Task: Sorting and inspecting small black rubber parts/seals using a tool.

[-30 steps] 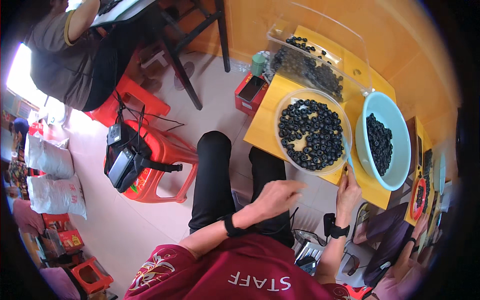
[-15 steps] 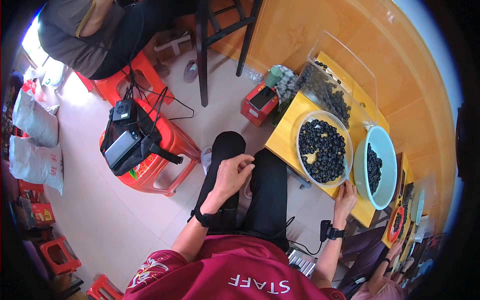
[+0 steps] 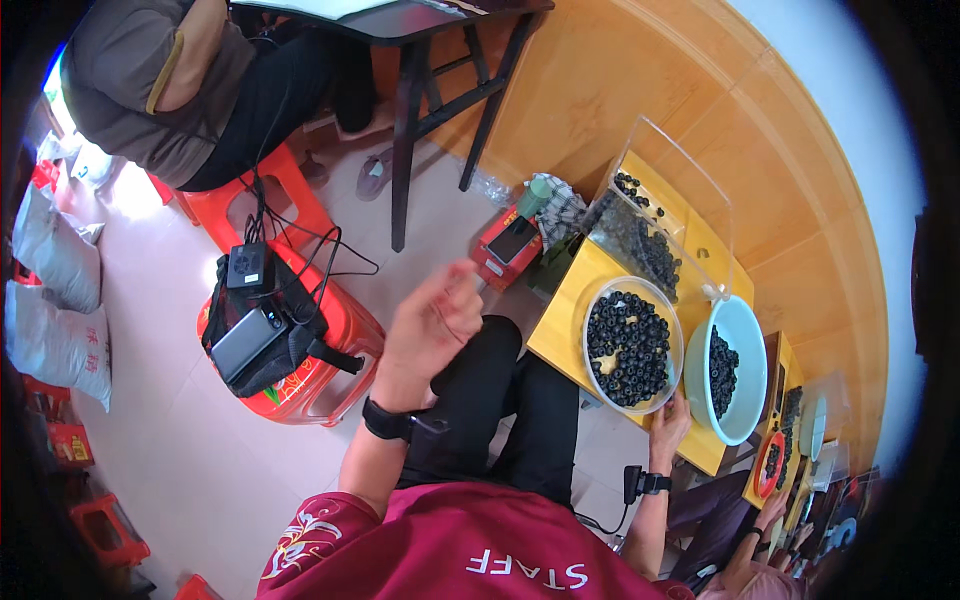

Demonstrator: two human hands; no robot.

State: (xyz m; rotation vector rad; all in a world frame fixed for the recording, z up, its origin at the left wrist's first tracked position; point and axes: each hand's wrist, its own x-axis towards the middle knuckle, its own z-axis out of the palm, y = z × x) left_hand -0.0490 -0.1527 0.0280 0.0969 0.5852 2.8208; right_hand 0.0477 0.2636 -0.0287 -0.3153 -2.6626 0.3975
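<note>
My left hand [image 3: 432,318] is raised above my lap, its fingers curled in and somewhat blurred. Whether anything small is in those fingers cannot be made out. At the near rim of a round clear bowl [image 3: 592,376], my right hand [image 3: 668,428] has its fingers on the edge. Many small dark round berries [image 3: 630,345], like blueberries, lie in that bowl, with bare patches showing yellowish. Just right of the hand stands a pale turquoise basin [image 3: 748,392] with more dark berries [image 3: 722,375]. Behind the bowl is a clear rectangular box [image 3: 690,190] holding berries too.
The bowls stand on a yellow wooden table [image 3: 555,335]. Left of my knees, a red stool [image 3: 345,330] carries a black bag and a phone [image 3: 248,342] with cables. A red box [image 3: 490,262] is beyond my knees. Another person [image 3: 150,90] sits far left; other people's hands work at the right.
My left hand has risen and moved up and leftward, away from my thighs. My right hand stays at the bowl's rim. The whole view has shifted slightly.
</note>
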